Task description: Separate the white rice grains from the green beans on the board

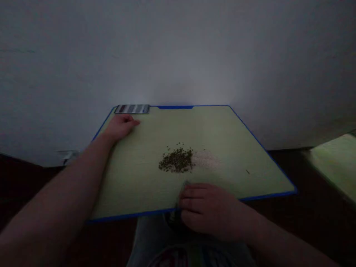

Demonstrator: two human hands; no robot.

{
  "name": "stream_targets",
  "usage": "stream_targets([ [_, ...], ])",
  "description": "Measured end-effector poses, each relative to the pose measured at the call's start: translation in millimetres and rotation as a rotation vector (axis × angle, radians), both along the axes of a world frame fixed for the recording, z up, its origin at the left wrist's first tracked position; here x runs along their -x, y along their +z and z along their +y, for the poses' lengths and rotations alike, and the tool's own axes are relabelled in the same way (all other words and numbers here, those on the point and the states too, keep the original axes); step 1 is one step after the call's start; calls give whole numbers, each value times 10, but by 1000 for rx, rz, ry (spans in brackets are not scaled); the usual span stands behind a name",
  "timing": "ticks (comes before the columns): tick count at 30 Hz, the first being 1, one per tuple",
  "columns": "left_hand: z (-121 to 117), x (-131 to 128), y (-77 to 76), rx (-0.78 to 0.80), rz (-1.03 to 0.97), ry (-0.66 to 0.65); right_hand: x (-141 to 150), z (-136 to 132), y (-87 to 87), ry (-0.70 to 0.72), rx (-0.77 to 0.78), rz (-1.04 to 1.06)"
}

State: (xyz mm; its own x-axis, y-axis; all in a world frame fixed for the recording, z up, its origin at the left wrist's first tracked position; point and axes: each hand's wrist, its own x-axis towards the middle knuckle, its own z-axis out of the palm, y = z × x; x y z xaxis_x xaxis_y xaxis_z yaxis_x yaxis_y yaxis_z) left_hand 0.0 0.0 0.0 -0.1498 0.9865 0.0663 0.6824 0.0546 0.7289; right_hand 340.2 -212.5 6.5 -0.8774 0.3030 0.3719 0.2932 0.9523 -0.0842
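On a pale yellow board with a blue rim [133, 214] lies a pile of small dark green-brown grains [177, 160]. A pile of pale pinkish grains [207, 160] touches its right side. My left hand [122, 126] rests on the board's far left part, fingers curled, nothing visible in them, just below a phone [132, 109]. At the near edge, my right hand [205, 207] has its fingers wrapped round something mostly hidden. A thin glassy edge shows above the fingers, and a dark shape shows below the rim; I cannot tell its kind.
A small dark stick-like bit [247, 171] lies on the board's right part. Behind the board stands a plain wall [178, 55]. A wall socket [67, 155] is low on the left. A pale flat surface [339, 159] lies at the far right. The room is dim.
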Motion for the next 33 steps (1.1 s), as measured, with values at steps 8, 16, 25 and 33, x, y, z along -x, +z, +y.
stream_targets([
  [8, 25, -18, 8, 1, 2, -6, -494, 54, 259, -236, 76, 179],
  [16, -1, -56, 49, 1, 39, 10, -695, 82, 146, -621, 501, 194],
  [25, -3, -65, 42, 13, 36, 9, -40, 276, 151, -412, 655, 79],
  [33, 27, -20, 11, 2, 36, -8, 77, 216, 196, -357, 778, 29],
])
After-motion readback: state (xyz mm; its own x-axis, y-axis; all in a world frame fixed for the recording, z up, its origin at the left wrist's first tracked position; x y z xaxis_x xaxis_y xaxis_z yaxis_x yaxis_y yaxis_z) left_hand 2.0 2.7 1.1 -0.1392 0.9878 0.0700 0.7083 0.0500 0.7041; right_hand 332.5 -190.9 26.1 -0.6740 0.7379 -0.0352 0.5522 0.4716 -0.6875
